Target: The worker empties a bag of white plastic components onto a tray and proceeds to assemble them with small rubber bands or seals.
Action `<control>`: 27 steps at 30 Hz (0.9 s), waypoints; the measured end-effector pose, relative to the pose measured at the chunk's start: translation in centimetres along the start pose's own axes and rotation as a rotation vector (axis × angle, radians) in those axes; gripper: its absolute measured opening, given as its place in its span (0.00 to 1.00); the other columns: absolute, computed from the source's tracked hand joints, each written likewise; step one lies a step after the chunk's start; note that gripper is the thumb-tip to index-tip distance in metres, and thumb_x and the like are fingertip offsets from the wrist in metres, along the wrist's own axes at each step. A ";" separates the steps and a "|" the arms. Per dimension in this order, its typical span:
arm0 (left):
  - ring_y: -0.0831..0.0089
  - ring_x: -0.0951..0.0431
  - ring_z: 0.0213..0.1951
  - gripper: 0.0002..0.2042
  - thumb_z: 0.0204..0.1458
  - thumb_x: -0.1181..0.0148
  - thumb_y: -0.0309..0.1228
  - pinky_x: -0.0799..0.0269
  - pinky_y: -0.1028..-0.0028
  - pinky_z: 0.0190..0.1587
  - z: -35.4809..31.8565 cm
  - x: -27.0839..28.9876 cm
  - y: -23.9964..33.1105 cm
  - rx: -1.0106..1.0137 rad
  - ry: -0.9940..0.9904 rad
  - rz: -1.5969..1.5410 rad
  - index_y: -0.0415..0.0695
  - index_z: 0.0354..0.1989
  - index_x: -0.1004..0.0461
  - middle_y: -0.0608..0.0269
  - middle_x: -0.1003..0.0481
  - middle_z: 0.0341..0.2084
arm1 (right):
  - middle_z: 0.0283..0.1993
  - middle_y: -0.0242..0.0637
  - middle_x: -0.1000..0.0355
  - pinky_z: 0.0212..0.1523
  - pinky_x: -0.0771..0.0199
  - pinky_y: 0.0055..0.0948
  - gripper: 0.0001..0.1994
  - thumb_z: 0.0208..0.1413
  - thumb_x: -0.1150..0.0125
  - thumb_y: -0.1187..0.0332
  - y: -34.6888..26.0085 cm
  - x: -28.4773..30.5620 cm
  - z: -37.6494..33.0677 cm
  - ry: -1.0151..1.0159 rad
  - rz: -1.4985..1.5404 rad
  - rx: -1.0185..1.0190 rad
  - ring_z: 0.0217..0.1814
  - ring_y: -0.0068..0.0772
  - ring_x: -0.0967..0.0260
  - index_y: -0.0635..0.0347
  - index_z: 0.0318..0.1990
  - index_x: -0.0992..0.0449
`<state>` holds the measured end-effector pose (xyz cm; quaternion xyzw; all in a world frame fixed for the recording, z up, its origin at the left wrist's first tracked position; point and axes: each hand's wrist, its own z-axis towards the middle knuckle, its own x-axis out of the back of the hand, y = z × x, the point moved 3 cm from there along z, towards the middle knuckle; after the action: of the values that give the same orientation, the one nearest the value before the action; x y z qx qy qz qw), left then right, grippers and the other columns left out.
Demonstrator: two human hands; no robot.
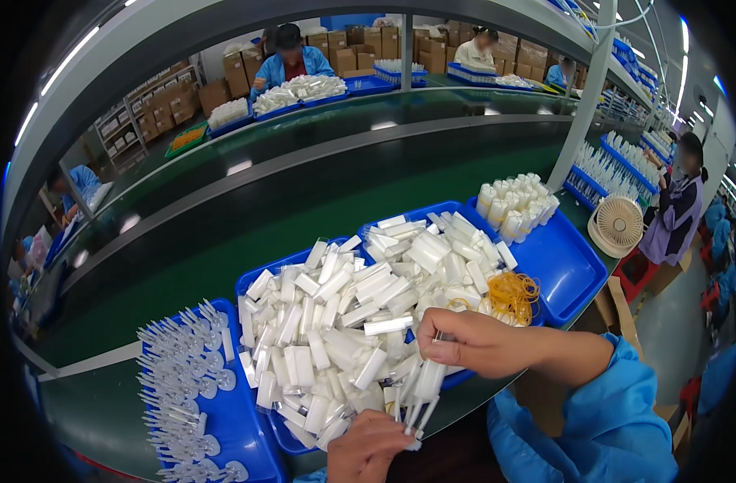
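Note:
Near the front edge, my left hand (368, 449) is closed on the lower end of a small bundle of clear plastic pieces with thin white stems (420, 390). My right hand (474, 344) pinches the upper end of that bundle, its fingertips partly hidden. Just beyond both hands lies a heap of white pieces in clear sleeves (336, 310), filling two blue trays. Beside my right wrist is a tangle of yellow rubber bands (513, 296) on the heap. At the left, a blue tray (251, 439) holds rows of translucent stemmed pieces with round bases (183, 378).
Banded white bundles (517, 208) stand at the back of another blue tray (565, 266) on the right. A beige fan (619, 224) sits past it, near a metal post (585, 121). Behind the trays runs a green conveyor belt (223, 282). Several people work farther off.

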<state>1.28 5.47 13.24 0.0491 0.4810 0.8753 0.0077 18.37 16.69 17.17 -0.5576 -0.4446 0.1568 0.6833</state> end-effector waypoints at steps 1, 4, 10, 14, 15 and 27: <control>0.62 0.28 0.30 0.05 0.41 0.43 0.17 0.33 0.69 0.33 -0.2 0.0 0.1 -0.040 -0.030 0.006 0.36 0.29 0.26 0.54 0.27 0.25 | 0.28 0.33 0.38 0.33 0.38 0.25 0.10 0.61 0.58 0.62 0.3 -0.1 0.0 -0.040 0.078 -0.010 0.29 0.26 0.40 0.59 0.38 0.39; 0.63 0.28 0.29 0.05 0.42 0.43 0.17 0.33 0.71 0.32 -0.6 0.3 0.3 -0.076 -0.013 0.077 0.37 0.29 0.27 0.54 0.28 0.29 | 0.28 0.32 0.39 0.33 0.39 0.24 0.09 0.61 0.58 0.62 -0.1 -0.9 0.4 -0.065 0.135 0.063 0.30 0.23 0.43 0.59 0.37 0.39; 0.70 0.31 0.29 0.06 0.45 0.41 0.21 0.34 0.76 0.32 -2.3 0.7 0.0 -0.050 0.177 0.067 0.37 0.32 0.30 0.53 0.36 0.38 | 0.31 0.34 0.38 0.38 0.43 0.26 0.09 0.61 0.59 0.63 0.5 -3.8 1.2 -0.066 0.337 0.095 0.34 0.29 0.42 0.58 0.35 0.39; 0.71 0.32 0.31 0.08 0.43 0.39 0.21 0.36 0.77 0.32 -2.6 1.8 -0.2 0.106 0.196 -0.022 0.37 0.31 0.30 0.54 0.36 0.37 | 0.31 0.37 0.38 0.43 0.46 0.32 0.09 0.60 0.59 0.62 -1.7 -5.0 2.2 -0.191 0.006 0.272 0.35 0.37 0.41 0.57 0.35 0.38; 0.72 0.32 0.31 0.08 0.43 0.39 0.21 0.36 0.78 0.32 -2.8 1.9 -0.2 0.075 0.189 -0.022 0.38 0.30 0.30 0.54 0.36 0.37 | 0.31 0.37 0.38 0.44 0.47 0.32 0.09 0.60 0.59 0.62 -2.1 -5.3 2.5 -0.267 0.041 0.251 0.35 0.38 0.41 0.57 0.34 0.38; 0.72 0.28 0.36 0.12 0.46 0.42 0.18 0.30 0.76 0.38 -3.9 2.2 -2.5 0.168 0.376 -0.343 0.38 0.38 0.35 0.55 0.35 0.43 | 0.43 0.42 0.32 0.41 0.30 0.38 0.14 0.47 0.48 0.71 3.7 -1.1 16.9 -0.150 -1.223 0.270 0.44 0.44 0.32 0.61 0.43 0.32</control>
<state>-1.38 3.62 9.24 -0.1958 0.5464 0.8119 0.0622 5.57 27.65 13.05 -0.0987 -0.7061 -0.1687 0.6806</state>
